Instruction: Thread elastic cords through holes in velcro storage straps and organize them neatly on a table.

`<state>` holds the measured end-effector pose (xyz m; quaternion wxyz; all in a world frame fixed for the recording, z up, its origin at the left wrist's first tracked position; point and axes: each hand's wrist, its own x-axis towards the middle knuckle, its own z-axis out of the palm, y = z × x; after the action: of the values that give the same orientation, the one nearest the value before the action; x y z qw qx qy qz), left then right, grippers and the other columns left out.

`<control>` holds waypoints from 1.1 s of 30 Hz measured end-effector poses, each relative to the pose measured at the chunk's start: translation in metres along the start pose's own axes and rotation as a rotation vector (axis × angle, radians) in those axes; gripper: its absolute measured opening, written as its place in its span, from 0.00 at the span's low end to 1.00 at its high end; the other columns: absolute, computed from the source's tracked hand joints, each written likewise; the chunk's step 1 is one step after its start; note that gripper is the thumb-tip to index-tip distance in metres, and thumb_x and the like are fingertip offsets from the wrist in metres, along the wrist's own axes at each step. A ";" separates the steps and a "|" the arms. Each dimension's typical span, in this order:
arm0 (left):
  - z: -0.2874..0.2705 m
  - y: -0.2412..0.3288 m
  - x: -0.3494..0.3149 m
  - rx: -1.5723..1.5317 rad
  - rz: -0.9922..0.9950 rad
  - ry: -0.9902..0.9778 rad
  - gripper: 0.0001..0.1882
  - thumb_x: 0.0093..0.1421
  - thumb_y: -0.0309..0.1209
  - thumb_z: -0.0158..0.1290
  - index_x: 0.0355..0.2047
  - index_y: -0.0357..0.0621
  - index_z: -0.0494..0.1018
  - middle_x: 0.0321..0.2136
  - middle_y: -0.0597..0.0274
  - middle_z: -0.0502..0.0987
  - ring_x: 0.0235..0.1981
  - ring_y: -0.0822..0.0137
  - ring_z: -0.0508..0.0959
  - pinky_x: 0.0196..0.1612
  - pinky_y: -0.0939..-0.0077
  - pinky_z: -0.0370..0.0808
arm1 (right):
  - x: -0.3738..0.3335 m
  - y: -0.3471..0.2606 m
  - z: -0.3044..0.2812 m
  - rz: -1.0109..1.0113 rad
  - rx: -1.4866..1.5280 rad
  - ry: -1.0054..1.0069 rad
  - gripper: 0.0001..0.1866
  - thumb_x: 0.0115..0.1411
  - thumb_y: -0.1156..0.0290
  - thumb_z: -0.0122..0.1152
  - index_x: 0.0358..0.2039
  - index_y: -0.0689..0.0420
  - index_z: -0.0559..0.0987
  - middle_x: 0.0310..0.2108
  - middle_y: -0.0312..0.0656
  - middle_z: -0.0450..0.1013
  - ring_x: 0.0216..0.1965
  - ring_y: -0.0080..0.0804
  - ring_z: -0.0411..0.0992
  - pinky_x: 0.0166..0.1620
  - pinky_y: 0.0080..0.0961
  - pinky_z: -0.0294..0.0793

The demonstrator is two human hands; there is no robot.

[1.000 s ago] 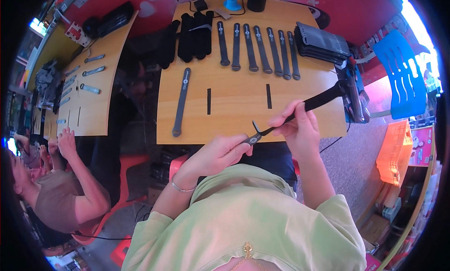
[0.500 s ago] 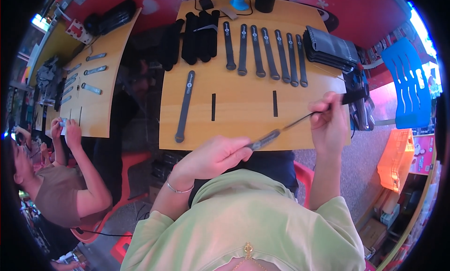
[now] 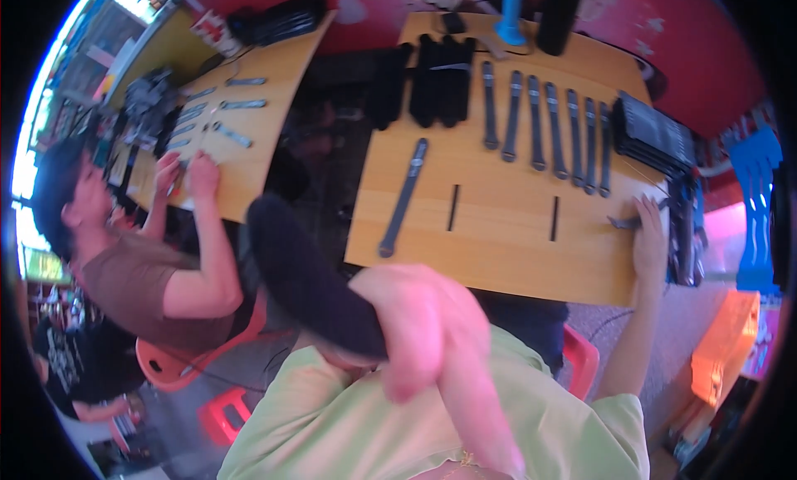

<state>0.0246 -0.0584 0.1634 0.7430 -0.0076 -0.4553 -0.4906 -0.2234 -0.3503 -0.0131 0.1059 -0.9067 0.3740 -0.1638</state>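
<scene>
My left hand (image 3: 419, 322) is raised close in front of my chest, large and smeared by motion. Its fingers are closed round one end of a thick black round-ended thing (image 3: 311, 272), which looks like a handle; the rest of it is hidden. At the right edge of the wooden table (image 3: 498, 260), my right hand (image 3: 649, 235) has its fingers on a short dark grey strap (image 3: 623, 223). A lone grey strap (image 3: 404, 199) with a round end lies at the table's left. Several similar straps (image 3: 535, 123) form a row farther back.
Black soft bundles (image 3: 440, 81) lie at the back left of the table. A stack of dark folded pieces (image 3: 652, 135) sits at the back right. Two black strips (image 3: 453, 208) mark the tabletop. On the left, a co-worker (image 3: 158, 272) sits at another table. An orange crate (image 3: 721, 347) stands right.
My left hand has come up toward me, now with the black thing. My right hand has dropped to the table's right edge, on a strap. The whole view has shifted.
</scene>
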 end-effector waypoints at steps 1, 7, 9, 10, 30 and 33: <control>0.001 0.000 0.006 -0.071 -0.013 -0.018 0.09 0.64 0.28 0.44 0.26 0.42 0.63 0.31 0.35 0.77 0.08 0.68 0.63 0.12 0.79 0.59 | -0.005 0.007 -0.002 -0.012 -0.039 -0.045 0.30 0.46 0.87 0.37 0.51 0.59 0.70 0.57 0.49 0.63 0.63 0.45 0.54 0.64 0.36 0.51; 0.027 0.009 0.024 -0.300 0.004 -0.086 0.07 0.61 0.25 0.46 0.25 0.41 0.64 0.31 0.27 0.74 0.10 0.68 0.70 0.11 0.82 0.62 | -0.005 0.017 0.000 0.001 0.033 0.167 0.26 0.50 0.88 0.39 0.50 0.59 0.71 0.52 0.47 0.67 0.58 0.44 0.61 0.60 0.35 0.57; 0.028 0.013 0.025 -0.269 0.014 -0.095 0.07 0.61 0.25 0.46 0.25 0.41 0.64 0.31 0.28 0.75 0.10 0.68 0.69 0.11 0.82 0.62 | 0.004 0.004 -0.001 -0.027 0.060 0.183 0.25 0.51 0.87 0.40 0.49 0.59 0.72 0.51 0.47 0.67 0.57 0.44 0.62 0.60 0.35 0.58; 0.024 0.013 0.026 -0.270 0.013 -0.102 0.07 0.61 0.25 0.46 0.25 0.41 0.64 0.31 0.29 0.75 0.10 0.68 0.68 0.11 0.81 0.61 | 0.003 -0.002 -0.003 -0.029 0.071 0.201 0.24 0.52 0.87 0.41 0.49 0.59 0.72 0.50 0.47 0.68 0.55 0.43 0.63 0.59 0.35 0.58; -0.034 0.002 -0.003 -0.228 -0.098 -0.042 0.09 0.64 0.30 0.42 0.29 0.39 0.67 0.23 0.52 0.75 0.10 0.70 0.62 0.14 0.76 0.56 | 0.009 -0.124 -0.032 -0.058 0.507 -0.004 0.14 0.59 0.76 0.50 0.47 0.60 0.74 0.45 0.43 0.73 0.45 0.32 0.71 0.48 0.26 0.67; -0.062 -0.008 -0.030 -0.081 -0.345 0.246 0.11 0.66 0.30 0.39 0.30 0.39 0.69 0.19 0.59 0.71 0.11 0.73 0.63 0.15 0.76 0.58 | 0.008 -0.157 -0.022 -0.188 1.214 -0.213 0.19 0.58 0.71 0.54 0.51 0.61 0.71 0.44 0.43 0.72 0.45 0.27 0.70 0.45 0.23 0.68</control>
<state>0.0565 -0.0692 0.1032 0.6969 0.1008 -0.3357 -0.6257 -0.1249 -0.2479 0.0588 0.6242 -0.7253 0.1200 -0.2642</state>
